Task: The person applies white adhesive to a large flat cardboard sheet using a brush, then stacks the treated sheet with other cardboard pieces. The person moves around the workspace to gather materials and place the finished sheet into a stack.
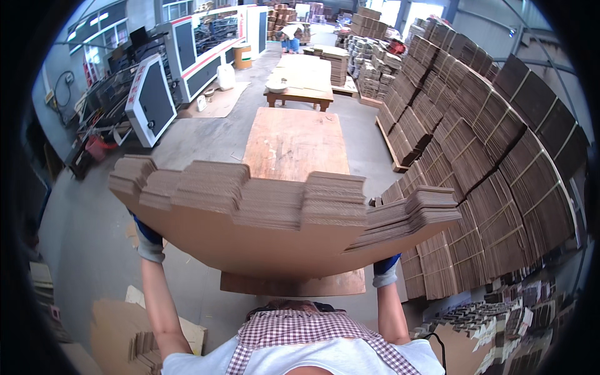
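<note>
A thick stack of brown die-cut cardboard sheets (269,240) spans the space in front of me, tilted so that its notched far edge shows the many layers. My left hand (147,240), in a blue and grey work glove, grips the stack's left end from beneath. At the right end my right hand (387,270), gloved the same way, holds it from the other side. The cardboard hides most of the fingers of both hands. Below and beyond the stack is a low wooden table (297,137) with a worn, light brown top.
Tall strapped bundles of cardboard (481,156) line the right side. Ahead stands a second wooden table (300,75) with a white bowl (276,85) on it. A large machine (150,97) occupies the left. Another person (291,39) bends over far back. Cardboard pieces (119,331) lie low at left.
</note>
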### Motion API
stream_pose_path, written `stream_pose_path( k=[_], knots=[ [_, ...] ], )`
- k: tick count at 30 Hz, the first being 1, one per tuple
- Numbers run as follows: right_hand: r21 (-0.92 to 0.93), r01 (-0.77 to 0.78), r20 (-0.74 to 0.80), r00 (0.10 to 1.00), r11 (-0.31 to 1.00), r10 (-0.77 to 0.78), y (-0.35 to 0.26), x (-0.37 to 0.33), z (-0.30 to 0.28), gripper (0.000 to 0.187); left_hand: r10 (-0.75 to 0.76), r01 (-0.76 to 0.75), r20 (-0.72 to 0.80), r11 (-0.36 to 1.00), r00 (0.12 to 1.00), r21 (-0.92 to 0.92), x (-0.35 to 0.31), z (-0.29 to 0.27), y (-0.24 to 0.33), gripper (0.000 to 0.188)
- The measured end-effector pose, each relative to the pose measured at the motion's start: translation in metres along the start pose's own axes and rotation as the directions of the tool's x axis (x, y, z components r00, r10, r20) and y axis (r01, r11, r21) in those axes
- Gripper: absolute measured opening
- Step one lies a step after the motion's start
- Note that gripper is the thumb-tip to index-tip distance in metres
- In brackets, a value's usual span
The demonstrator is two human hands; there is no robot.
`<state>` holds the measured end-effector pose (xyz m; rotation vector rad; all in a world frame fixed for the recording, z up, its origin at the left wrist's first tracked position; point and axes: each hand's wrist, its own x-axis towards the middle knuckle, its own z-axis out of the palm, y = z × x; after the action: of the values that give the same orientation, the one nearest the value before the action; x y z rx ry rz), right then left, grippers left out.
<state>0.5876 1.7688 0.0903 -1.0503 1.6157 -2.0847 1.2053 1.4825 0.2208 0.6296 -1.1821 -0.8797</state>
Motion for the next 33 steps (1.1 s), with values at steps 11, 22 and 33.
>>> stream_pose_path(
  k=[11, 22, 33],
  knots=[
    [0.223, -0.01, -0.302, 0.95, 0.975, 0.079, -0.037, -0.016, 0.034, 0.051, 0.107, -0.094, 0.001, 0.873, 0.994, 0.478, -0.021, -0.019, 0.013, 0.046],
    [0.218, 0.091, -0.49, 0.871, 0.972, 0.028, 0.007, -0.022, 0.052, 0.05, -0.303, 0.275, -0.222, 0.95, 0.927, -0.148, -0.071, -0.082, -0.055, 0.064],
    [0.606, 0.028, -0.234, 0.961, 0.795, 0.145, 0.128, -0.033, -0.096, 0.069, -0.188, 0.265, 0.229, 0.887, 0.955, -0.378, -0.107, -0.068, -0.14, 0.049]
  ],
)
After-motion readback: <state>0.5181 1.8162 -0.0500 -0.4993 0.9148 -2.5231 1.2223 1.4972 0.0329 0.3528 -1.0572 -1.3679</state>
